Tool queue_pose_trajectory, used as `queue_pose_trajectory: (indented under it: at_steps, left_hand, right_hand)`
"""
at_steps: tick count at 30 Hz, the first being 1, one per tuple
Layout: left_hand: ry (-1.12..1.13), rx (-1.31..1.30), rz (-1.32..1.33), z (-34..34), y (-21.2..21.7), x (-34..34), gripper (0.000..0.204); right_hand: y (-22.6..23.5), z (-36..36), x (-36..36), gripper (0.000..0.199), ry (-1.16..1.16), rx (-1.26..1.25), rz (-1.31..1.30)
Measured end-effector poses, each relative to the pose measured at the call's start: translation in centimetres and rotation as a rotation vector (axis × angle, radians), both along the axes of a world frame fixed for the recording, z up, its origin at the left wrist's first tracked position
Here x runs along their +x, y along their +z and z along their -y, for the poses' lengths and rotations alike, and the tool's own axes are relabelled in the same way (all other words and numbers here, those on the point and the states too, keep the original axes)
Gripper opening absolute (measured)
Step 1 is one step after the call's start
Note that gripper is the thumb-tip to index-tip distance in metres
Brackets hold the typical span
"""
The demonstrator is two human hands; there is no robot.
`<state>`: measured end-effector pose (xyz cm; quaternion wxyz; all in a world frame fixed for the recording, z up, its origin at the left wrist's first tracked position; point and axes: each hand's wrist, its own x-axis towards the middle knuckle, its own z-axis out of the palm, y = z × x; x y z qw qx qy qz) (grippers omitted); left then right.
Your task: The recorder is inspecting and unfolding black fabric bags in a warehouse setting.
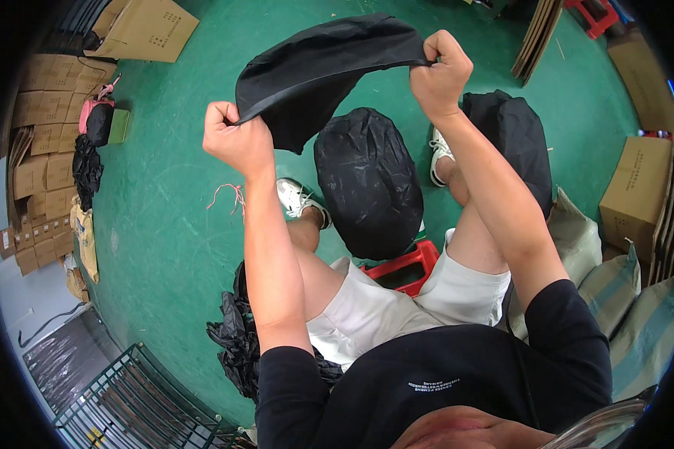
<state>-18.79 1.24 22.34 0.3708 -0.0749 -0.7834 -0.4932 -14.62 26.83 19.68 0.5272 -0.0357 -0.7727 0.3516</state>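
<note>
A piece of black fabric, perhaps a cover, is stretched in the air between my two fists. My left hand grips its near left edge, and my right hand pinches the far right end. The cloth bows upward and a loose flap hangs down in the middle. Below it, between my shoes, stands a rounded bundle wrapped in black material; what it contains is hidden. Another black-wrapped bundle lies beyond my right forearm, partly covered by it.
A red plastic stool shows between my legs. Crumpled black material lies by my left thigh. Stacked cartons line the left; woven sacks and a carton stand right. Green metal racking is at lower left.
</note>
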Motion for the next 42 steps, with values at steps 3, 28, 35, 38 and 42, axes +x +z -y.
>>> queue_pose_trajectory:
  at_steps: [3, 28, 35, 38, 42]
  left_hand:
    - [-0.074, 0.006, 0.101, 0.3, -0.7, -0.7, 0.032]
    - [-0.481, -0.595, 0.210, -4.2, -1.8, 1.7, 0.056]
    - [-0.539, -0.174, 0.311, -3.3, -1.4, 0.4, 0.012]
    - [-0.814, 0.326, 0.492, -1.9, -2.1, -0.3, 0.022]
    - [-0.894, 0.852, 0.709, -2.6, -0.2, 0.9, 0.036]
  right_hand:
    - [-0.4, -0.3, -0.2, 0.025, -0.012, -0.076, -0.016]
    - [-0.3, 3.2, 0.5, 0.051, 1.305, -1.226, 0.824]
    - [1.3, 1.8, 0.8, 0.056, 1.516, -1.162, 0.748]
    - [1.8, -0.9, 0.5, 0.052, 1.716, -1.005, 0.685]
    - [-1.1, -3.6, -0.5, 0.043, 1.470, -0.992, 0.577]
